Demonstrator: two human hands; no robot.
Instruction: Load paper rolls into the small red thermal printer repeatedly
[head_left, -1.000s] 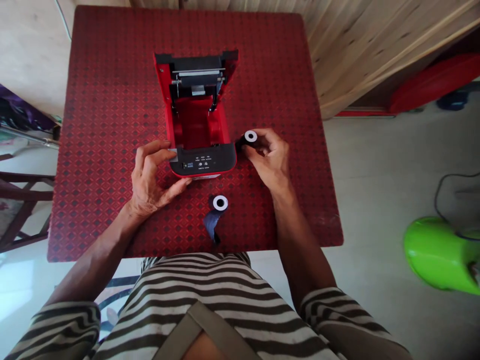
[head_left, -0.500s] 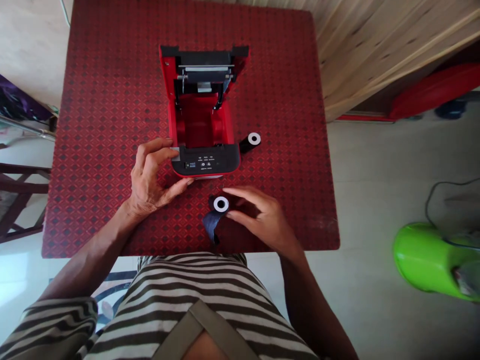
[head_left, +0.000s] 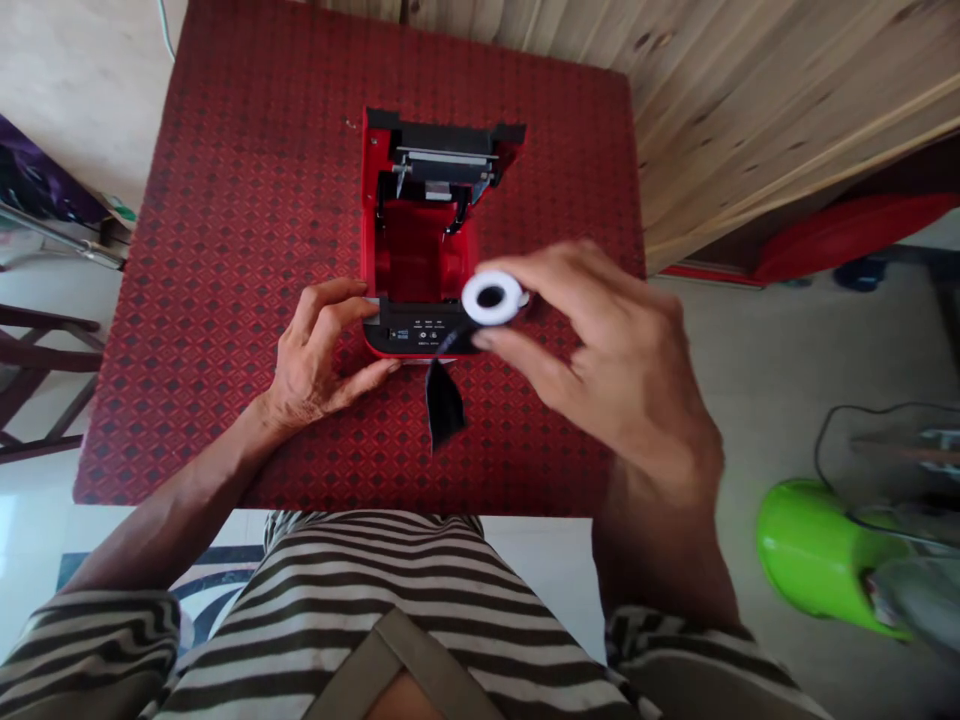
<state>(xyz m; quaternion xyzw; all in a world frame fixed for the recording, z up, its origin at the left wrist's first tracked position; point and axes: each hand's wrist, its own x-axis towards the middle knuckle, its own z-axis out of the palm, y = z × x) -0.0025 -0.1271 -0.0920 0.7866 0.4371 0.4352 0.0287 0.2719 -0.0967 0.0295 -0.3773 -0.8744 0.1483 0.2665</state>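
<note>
- My right grip (head_left: 622,360) is closing on a white-ended roll (head_left: 475,298), pinching it between thumb and fingertips.
- The roll is hanging above the worktop (head_left: 225,300), overlapping the right edge of the device in this view; I am not able to tell whether the two are touching.
- A dark strip (head_left: 444,405) is trailing down from the roll, its loose end hanging in front of the device.
- My left grip (head_left: 311,355) is clamping the front left corner of the red-and-black device (head_left: 420,340), fingers resting at the grey tab (head_left: 373,314) and thumb pressing low along the front edge.
- Behind the button panel, the bay (head_left: 412,255) is showing its red inside, and the lid (head_left: 442,135) is standing raised at the far side.
- As I am judging it, two things are done: the device is lying open and the roll is up in my right grip. The roll is not yet sitting in the bay, and the lid is not down.
- Further out, a wooden wall (head_left: 750,120) is rising beside the worktop, and a green bucket (head_left: 817,550) is lying tipped on the floor to my right.
</note>
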